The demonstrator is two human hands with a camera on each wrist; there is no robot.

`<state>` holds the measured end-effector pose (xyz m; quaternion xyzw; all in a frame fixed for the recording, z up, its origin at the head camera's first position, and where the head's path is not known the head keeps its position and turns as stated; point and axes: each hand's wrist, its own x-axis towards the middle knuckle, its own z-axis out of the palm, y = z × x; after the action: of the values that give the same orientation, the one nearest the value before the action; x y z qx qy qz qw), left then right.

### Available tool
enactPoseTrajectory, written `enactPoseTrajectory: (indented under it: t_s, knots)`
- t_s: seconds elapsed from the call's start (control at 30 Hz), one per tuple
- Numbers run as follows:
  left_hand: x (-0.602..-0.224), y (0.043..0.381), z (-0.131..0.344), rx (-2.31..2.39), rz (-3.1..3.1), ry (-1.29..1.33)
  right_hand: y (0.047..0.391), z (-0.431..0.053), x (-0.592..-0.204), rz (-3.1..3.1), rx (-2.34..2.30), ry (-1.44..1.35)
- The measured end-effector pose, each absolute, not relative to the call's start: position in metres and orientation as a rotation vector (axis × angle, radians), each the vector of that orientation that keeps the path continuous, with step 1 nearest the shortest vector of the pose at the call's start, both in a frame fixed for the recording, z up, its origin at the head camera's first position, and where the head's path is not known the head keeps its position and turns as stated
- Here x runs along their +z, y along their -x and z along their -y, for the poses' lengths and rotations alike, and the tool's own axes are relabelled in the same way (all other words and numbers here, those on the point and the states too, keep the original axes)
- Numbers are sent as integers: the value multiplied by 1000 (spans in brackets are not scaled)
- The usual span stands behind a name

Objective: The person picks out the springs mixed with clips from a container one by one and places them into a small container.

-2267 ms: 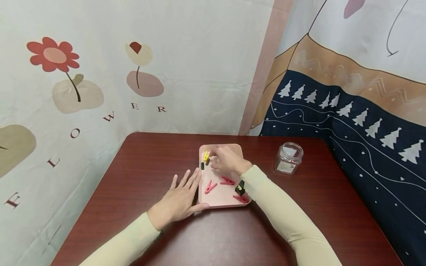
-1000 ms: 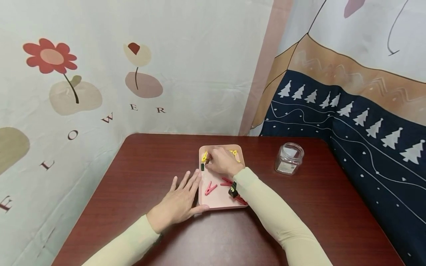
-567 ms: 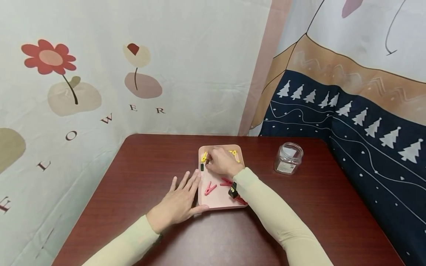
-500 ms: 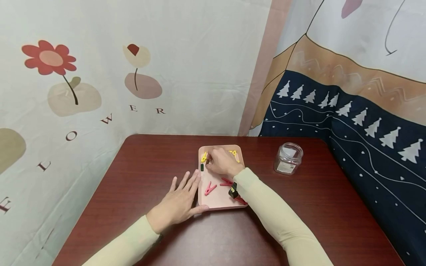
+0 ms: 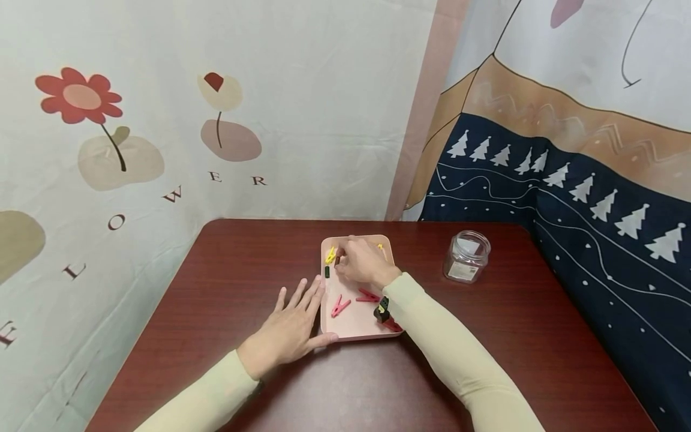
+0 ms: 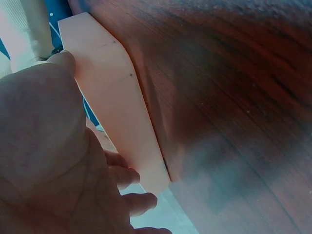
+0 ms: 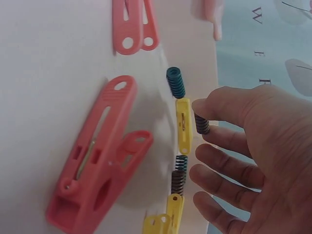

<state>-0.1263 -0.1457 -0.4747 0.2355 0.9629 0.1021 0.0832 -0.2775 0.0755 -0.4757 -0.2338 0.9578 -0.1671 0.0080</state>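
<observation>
My right hand (image 5: 367, 261) is over the far part of the pink tray (image 5: 356, 329). In the right wrist view its thumb and index finger pinch a dark coil spring (image 7: 202, 124); the other fingers are loosely bent. A green spring (image 7: 176, 83), a yellow clothespin (image 7: 183, 127), a teal spring (image 7: 181, 162) and a brown spring (image 7: 178, 183) line up near the tray's edge. Pink clothespins, one of them large in view (image 7: 95, 161), lie closer to the wrist. My left hand (image 5: 286, 330), fingers spread and straight, touches the tray's left side.
A clear glass jar (image 5: 467, 257) without a lid stands right of the tray on the dark red table (image 5: 243, 258). Printed cloths hang behind the table and at its right. A black wrist device (image 5: 382, 309) sits under the right sleeve, above the tray's right edge.
The right hand has shifted left in the tray to the dark spring and now pinches it, where earlier the spring lay beside the yellow clothespin. The left hand has stayed in place.
</observation>
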Motion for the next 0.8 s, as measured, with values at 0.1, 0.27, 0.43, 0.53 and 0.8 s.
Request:
enactPoseTrajectory:
  t_s: [0.1,0.27,0.43,0.53,0.8]
  knots:
    - [-474,126,146,304,-2875,-701,275,-78,-473,-3011,-510,731]
    - [-475,127,145,294,-2875,-695,271,-83,-467,-3057,-494,771]
    - [-476,127,145,285,-2880,-693,268,-87,-462,-3101,-489,822]
    - [-477,128,145,281,-2880,-691,264,-91,-459,-3127,-468,836]
    - [-474,125,145,307,-2878,-695,255,-106,-454,-3112,-564,832]
